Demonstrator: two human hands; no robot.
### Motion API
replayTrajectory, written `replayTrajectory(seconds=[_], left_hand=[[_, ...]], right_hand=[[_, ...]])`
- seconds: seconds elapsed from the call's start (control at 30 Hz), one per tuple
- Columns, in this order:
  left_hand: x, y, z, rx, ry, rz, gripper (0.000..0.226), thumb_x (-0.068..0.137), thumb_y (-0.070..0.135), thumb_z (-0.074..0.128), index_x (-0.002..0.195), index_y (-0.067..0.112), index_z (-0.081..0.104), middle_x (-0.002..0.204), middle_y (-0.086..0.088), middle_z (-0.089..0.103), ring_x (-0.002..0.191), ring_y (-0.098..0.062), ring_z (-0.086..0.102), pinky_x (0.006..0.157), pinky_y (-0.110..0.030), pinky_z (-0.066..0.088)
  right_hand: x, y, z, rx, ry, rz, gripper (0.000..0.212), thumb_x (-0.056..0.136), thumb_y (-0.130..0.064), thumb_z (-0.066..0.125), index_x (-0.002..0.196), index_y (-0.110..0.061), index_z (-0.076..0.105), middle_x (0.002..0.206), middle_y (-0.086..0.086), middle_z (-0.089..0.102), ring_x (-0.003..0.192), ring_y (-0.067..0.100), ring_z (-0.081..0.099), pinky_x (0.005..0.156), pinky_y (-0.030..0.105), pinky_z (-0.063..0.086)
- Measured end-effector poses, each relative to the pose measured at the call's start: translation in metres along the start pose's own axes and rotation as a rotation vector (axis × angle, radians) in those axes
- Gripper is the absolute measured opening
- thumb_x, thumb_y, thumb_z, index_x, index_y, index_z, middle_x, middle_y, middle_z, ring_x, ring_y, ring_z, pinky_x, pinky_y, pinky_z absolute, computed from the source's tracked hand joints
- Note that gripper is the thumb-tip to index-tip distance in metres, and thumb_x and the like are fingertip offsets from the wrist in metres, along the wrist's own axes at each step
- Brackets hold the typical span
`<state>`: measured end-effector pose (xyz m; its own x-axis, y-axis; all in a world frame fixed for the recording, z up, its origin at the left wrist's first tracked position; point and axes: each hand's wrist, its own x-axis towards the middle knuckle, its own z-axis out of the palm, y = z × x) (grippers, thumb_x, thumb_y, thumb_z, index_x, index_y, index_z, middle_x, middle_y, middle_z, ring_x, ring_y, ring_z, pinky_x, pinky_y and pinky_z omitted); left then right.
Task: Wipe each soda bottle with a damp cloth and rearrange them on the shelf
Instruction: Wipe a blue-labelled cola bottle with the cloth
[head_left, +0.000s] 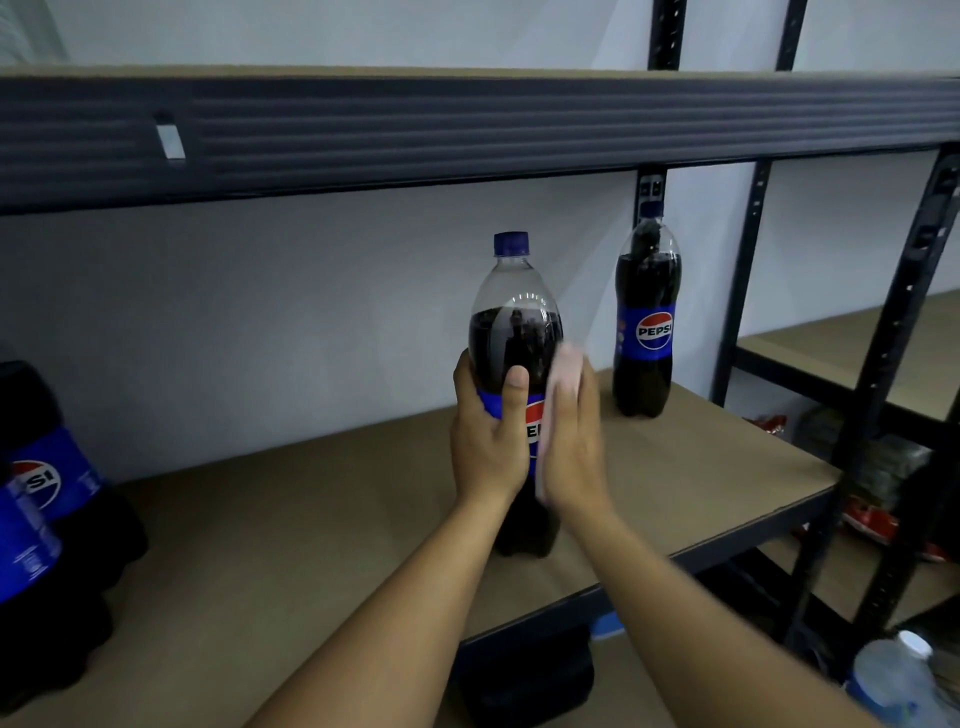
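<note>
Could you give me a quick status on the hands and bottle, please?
Left hand grips middle bottle at label. Right hand presses pink cloth against its side. Other bottle stands apart, rear right.

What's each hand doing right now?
Left hand: grips the soda bottle at its label.
Right hand: flat, fingers straight, presses the pink cloth against the bottle.

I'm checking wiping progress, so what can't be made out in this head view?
All in the head view:
- cloth: mostly behind the right hand and motion-blurred; dampness cannot be told.
- held bottle: label largely covered by the left hand and the right hand.
- left-edge bottles: cut by the frame and blurred; count unclear.
- clear bottle, bottom right: cropped by the corner.
</note>
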<state>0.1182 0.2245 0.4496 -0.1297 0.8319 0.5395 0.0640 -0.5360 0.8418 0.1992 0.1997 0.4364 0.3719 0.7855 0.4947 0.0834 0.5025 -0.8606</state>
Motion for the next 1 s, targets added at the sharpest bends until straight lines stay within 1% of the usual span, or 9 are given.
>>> replayTrajectory(seconds=[0.17,0.27,0.37,0.5,0.57,0.67,0.73,0.83,1.0], left_hand=[[-0.001,0.001,0.001,0.026,-0.005,-0.022,0.084,0.081,0.085,0.036,0.149,0.036,0.043,0.108,0.033,0.064,0.09,0.015,0.064,0.069,-0.005,0.047],[-0.001,-0.001,0.0,0.016,-0.015,-0.033,0.086,0.081,0.086,0.033,0.153,0.039,0.037,0.114,0.033,0.062,0.095,0.016,0.063,0.073,-0.005,0.048],[-0.002,-0.004,-0.001,-0.042,-0.024,-0.09,0.084,0.083,0.084,0.039,0.154,0.039,0.037,0.122,0.024,0.066,0.106,0.0,0.069,0.086,-0.021,0.058],[0.0,-0.002,-0.002,-0.06,-0.031,-0.119,0.069,0.095,0.071,0.036,0.154,0.036,0.037,0.117,0.027,0.064,0.104,0.002,0.069,0.084,-0.021,0.058],[0.0,0.0,-0.003,-0.027,-0.029,-0.085,0.064,0.102,0.066,0.03,0.154,0.031,0.038,0.112,0.032,0.061,0.097,0.016,0.064,0.075,-0.008,0.052],[0.0,0.003,-0.002,0.045,-0.01,-0.054,0.067,0.099,0.068,0.026,0.154,0.031,0.04,0.105,0.036,0.056,0.086,0.025,0.058,0.067,-0.003,0.045],[-0.001,0.003,-0.001,0.053,0.013,-0.055,0.076,0.091,0.078,0.022,0.152,0.037,0.041,0.103,0.035,0.06,0.085,0.021,0.06,0.069,-0.006,0.046],[-0.005,0.001,0.003,0.06,0.04,-0.045,0.079,0.085,0.085,0.02,0.15,0.044,0.037,0.117,0.023,0.065,0.098,-0.003,0.07,0.082,-0.032,0.059],[-0.007,-0.003,0.001,-0.031,-0.025,-0.025,0.078,0.087,0.078,0.033,0.156,0.041,0.031,0.138,0.013,0.062,0.107,-0.008,0.07,0.09,-0.039,0.061]], right_hand=[[-0.019,0.025,-0.007,0.069,-0.053,0.124,0.058,0.101,-0.072,0.038,0.143,-0.034,0.054,0.129,-0.005,0.07,0.123,0.016,0.066,0.112,0.057,0.049],[0.03,-0.031,0.005,-0.067,-0.038,-0.008,0.061,0.102,-0.073,0.036,0.153,-0.04,0.04,0.145,-0.005,0.06,0.13,0.013,0.059,0.104,0.038,0.053],[0.07,-0.086,0.014,-0.197,-0.073,-0.227,0.054,0.108,-0.058,0.041,0.157,-0.036,0.037,0.14,-0.008,0.056,0.115,-0.002,0.056,0.087,0.015,0.045],[0.067,-0.08,0.019,-0.25,-0.063,-0.322,0.071,0.099,-0.072,0.039,0.16,-0.036,0.034,0.151,-0.006,0.056,0.13,0.012,0.059,0.102,0.029,0.051],[0.046,-0.051,0.013,-0.207,-0.055,-0.265,0.068,0.102,-0.071,0.034,0.162,-0.04,0.03,0.159,-0.015,0.045,0.139,-0.004,0.047,0.11,0.017,0.041],[0.007,-0.006,0.001,-0.156,-0.049,-0.084,0.061,0.108,-0.06,0.03,0.164,-0.041,0.02,0.143,-0.035,0.039,0.113,-0.035,0.042,0.092,-0.004,0.037],[-0.015,0.023,-0.004,-0.132,-0.058,0.011,0.064,0.105,-0.069,0.03,0.163,-0.041,0.027,0.142,-0.03,0.053,0.12,-0.021,0.053,0.102,0.012,0.047],[-0.03,0.05,-0.007,-0.101,-0.031,0.097,0.07,0.1,-0.08,0.03,0.16,-0.044,0.033,0.148,-0.014,0.058,0.136,0.005,0.055,0.116,0.045,0.046],[-0.036,0.055,-0.01,-0.092,-0.002,0.131,0.065,0.102,-0.076,0.028,0.157,-0.043,0.039,0.142,-0.018,0.062,0.128,-0.005,0.057,0.11,0.026,0.048]])
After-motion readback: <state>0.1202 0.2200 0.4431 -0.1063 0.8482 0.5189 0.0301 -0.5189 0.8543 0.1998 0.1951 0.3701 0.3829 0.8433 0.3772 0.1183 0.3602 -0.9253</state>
